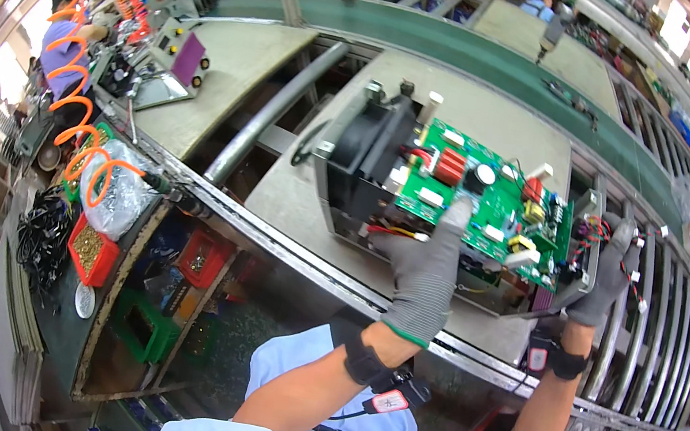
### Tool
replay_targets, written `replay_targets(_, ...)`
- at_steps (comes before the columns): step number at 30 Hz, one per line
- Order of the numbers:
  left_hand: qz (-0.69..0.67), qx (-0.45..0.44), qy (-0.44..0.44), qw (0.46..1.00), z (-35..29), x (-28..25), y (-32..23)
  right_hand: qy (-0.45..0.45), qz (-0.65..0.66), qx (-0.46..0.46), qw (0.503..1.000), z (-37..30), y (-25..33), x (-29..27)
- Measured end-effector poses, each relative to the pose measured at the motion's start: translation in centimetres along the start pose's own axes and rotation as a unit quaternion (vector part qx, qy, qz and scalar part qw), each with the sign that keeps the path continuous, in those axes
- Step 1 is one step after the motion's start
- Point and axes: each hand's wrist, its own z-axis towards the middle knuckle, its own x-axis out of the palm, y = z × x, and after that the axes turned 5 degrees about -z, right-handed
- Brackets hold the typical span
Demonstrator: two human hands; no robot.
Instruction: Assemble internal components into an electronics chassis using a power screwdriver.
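Note:
In front of me an open metal-framed electronic unit sits on a pale board [286, 193], with a black fan housing [366, 143] at its left end. A green circuit board [496, 189] carrying red, white and yellow parts tops the unit. My left hand [426, 272], in a grey glove, grips the near edge of this board, thumb on top and other fingers partly hidden below. At the unit's right end, my gloved right hand [603, 276] is closed around the metal end panel [576, 290], beside a bundle of thin coloured wires [594, 230]. Its fingertips are partly hidden.
Metal rollers [649, 332] run to the right, and a thick metal bar [275, 116] lies left of the unit. A power screwdriver [551, 34] hangs beyond it. At left are an orange coiled hose [68, 58] and a red bin of screws [92, 252]. Someone in purple stands far left.

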Motion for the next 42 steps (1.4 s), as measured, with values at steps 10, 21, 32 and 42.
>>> replay_targets(10,0.063,0.005,0.121,0.991,0.1,-3.2,1.1,0.047,-0.319,-0.403,0.857,-12.3,14.7,-1.1)
replay_targets(21,0.468,0.231,0.249,0.816,8.7,-18.0,-0.2,0.223,-0.445,-0.442,0.747,-8.9,11.1,8.4)
replay_targets(32,0.547,0.4,0.241,0.695,13.3,-16.1,4.4,0.218,-0.449,-0.449,0.741,-9.0,11.5,8.8)
replay_targets(42,0.521,0.411,0.214,0.717,12.4,-15.9,3.7,0.206,-0.435,-0.457,0.748,-9.8,11.6,8.6)
